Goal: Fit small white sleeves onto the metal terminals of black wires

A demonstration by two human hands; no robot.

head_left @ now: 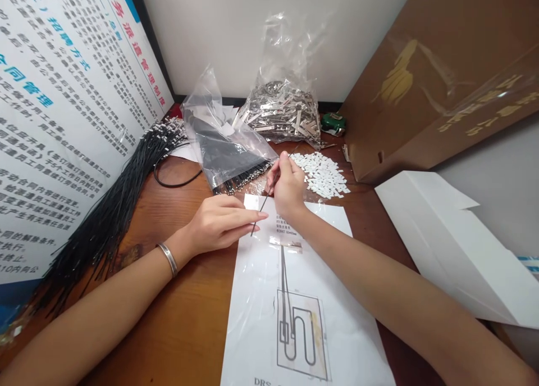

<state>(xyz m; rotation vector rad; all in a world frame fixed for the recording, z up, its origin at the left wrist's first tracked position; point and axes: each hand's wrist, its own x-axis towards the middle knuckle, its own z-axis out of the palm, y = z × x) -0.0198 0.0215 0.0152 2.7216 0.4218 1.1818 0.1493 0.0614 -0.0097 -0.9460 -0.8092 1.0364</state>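
Observation:
A thin black wire (260, 210) runs between my two hands over the top of a printed diagram sheet (252, 296). My left hand (221, 222) pinches its lower end between thumb and fingers. My right hand (288, 185) is closed around the upper part, its fingertips beside a heap of small white plastic pieces (322, 174). Whether the right fingers also hold a white piece is hidden. Just behind the hands lies a clear plastic bag (227, 144) of black wires with metal ends.
A large bundle of black wires (122, 206) with white ends lies at the left, along a printed board (63, 94). At the back stands a clear bag of metal strips (286, 110), near a green object (333, 123). A brown box (421, 94) and a white carton (455, 251) border the right.

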